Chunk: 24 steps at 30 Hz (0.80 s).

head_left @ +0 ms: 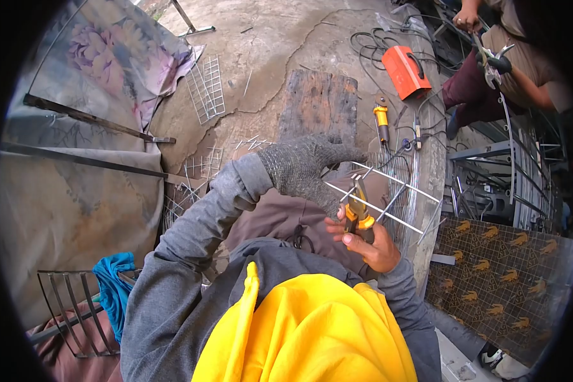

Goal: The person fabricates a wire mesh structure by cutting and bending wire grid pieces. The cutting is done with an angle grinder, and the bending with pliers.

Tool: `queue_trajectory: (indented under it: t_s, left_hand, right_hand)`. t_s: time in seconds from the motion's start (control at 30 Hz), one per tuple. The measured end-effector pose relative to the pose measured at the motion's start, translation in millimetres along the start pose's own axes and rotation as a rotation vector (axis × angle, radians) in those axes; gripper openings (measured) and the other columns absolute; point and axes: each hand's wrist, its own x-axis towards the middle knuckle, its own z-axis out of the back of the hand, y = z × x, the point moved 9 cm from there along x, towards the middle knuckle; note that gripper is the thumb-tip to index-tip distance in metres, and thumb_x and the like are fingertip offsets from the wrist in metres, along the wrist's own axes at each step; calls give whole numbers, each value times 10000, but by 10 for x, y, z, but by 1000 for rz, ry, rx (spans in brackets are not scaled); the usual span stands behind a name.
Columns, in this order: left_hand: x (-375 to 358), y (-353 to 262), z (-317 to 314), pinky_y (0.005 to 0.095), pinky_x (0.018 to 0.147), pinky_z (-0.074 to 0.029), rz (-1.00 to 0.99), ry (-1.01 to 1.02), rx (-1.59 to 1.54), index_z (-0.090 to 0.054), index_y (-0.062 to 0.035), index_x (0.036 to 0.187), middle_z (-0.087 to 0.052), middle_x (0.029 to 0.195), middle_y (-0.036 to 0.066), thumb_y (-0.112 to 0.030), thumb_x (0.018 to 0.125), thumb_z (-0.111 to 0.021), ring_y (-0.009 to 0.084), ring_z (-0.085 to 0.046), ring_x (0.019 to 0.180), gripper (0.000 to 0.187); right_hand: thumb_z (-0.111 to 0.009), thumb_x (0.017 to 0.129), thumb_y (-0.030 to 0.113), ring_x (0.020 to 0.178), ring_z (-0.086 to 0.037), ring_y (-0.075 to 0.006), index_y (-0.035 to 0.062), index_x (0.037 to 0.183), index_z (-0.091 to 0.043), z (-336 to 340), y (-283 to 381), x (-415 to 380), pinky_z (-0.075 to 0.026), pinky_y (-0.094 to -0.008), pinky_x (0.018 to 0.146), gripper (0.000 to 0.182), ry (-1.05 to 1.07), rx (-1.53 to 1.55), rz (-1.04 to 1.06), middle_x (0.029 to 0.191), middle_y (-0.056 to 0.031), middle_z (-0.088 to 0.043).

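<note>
A grey knitted glove covers my left hand (309, 169), whose fingers are closed on the left end of a small grid of thin metal rods (395, 181). Bare and wrapped around yellow-and-black handles, my right hand (377, 249) holds a pair of pliers (358, 213). The jaws of the pliers point up and overlap the grid's rods in this view. Below the grid, a bundle of thin rods (401, 213) lies along my right side.
A scorched wooden board (318, 102) lies ahead, with a yellow angle grinder (381, 121) and an orange machine (406, 73) to its right. Wire mesh (207, 89) lies left. Another person (509, 57) works at upper right, above a patterned black panel (509, 286). Draped sheets (76, 216) hang left.
</note>
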Motion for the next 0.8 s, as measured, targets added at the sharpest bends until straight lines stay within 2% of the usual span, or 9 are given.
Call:
queue_trajectory:
  t_s: [0.07, 0.13, 0.23, 0.3, 0.43, 0.5, 0.63, 0.73, 0.8]
  left_hand:
    - [-8, -26, 8, 411, 1014, -501, -14, 3, -14, -531, -78, 1447, -642, 1316, 205, -480, 749, -842, 354, -634, 1192, 863]
    - [-32, 47, -67, 401, 1122, -421, 167, 141, -114, -466, -99, 1509, -570, 1449, 152, -374, 705, -931, 272, -543, 1322, 968]
    - [-43, 67, -77, 393, 1103, -441, 178, 131, -148, -473, -94, 1500, -607, 1407, 142, -348, 691, -944, 258, -571, 1286, 970]
    - [-41, 84, -79, 392, 1101, -443, 144, 107, -128, -474, -92, 1498, -613, 1398, 143, -350, 690, -945, 259, -574, 1281, 970]
    - [-28, 75, -62, 400, 1103, -440, 102, 82, -144, -481, -86, 1489, -609, 1397, 146, -368, 683, -950, 264, -568, 1288, 975]
    - [-17, 53, -54, 404, 1112, -431, 104, 89, -149, -482, -81, 1486, -598, 1409, 151, -382, 677, -952, 273, -556, 1303, 983]
    - [-11, -18, 6, 401, 1055, -476, 10, 42, -27, -506, -45, 1457, -609, 1361, 206, -476, 740, -870, 334, -589, 1259, 912]
    - [-52, 49, -81, 401, 1067, -468, 101, 115, 39, -488, -60, 1476, -598, 1374, 213, -456, 749, -865, 335, -582, 1268, 909]
    - [-78, 26, -141, 404, 1067, -466, 94, 51, 7, -477, -74, 1488, -600, 1373, 209, -449, 758, -857, 332, -585, 1262, 905]
  right_hand:
    - [-573, 993, 33, 1219, -624, -275, -52, 1460, -422, 19, -7, -4, -461, -410, 1085, 498, -8, -12, 10, 1334, -187, -611]
    - [-571, 995, 35, 1219, -625, -276, -51, 1465, -420, 23, -3, -7, -462, -411, 1083, 501, -14, -23, 22, 1330, -185, -614]
    - [-574, 1000, 50, 1221, -625, -280, -51, 1474, -413, 30, -6, -15, -467, -415, 1073, 511, -20, -31, 18, 1331, -191, -615]
    - [-621, 989, 159, 1300, -569, -323, 14, 1464, -422, 24, -44, -14, -492, -424, 1045, 535, 18, -74, -23, 1388, -117, -506]
    - [-624, 987, 174, 1282, -583, -321, 15, 1467, -419, 12, 9, -23, -489, -419, 1048, 546, 7, -93, -13, 1333, -121, -558]
    - [-591, 1009, 101, 1184, -628, -200, -33, 1425, -480, 17, 19, -34, -458, -350, 1047, 451, -11, -39, -45, 1274, -132, -643]
    - [-604, 1009, 144, 1060, -638, -174, -25, 1369, -522, 65, -39, -40, -485, -326, 959, 406, -19, -116, -68, 1144, -88, -652]
    - [-620, 1003, 192, 916, -620, -150, -19, 1324, -544, 66, -93, -32, -497, -315, 867, 391, -33, -204, -53, 1021, -46, -628]
    - [-629, 998, 212, 859, -619, -143, -7, 1303, -556, 91, -158, -38, -501, -308, 820, 383, -156, -31, -53, 973, -31, -622]
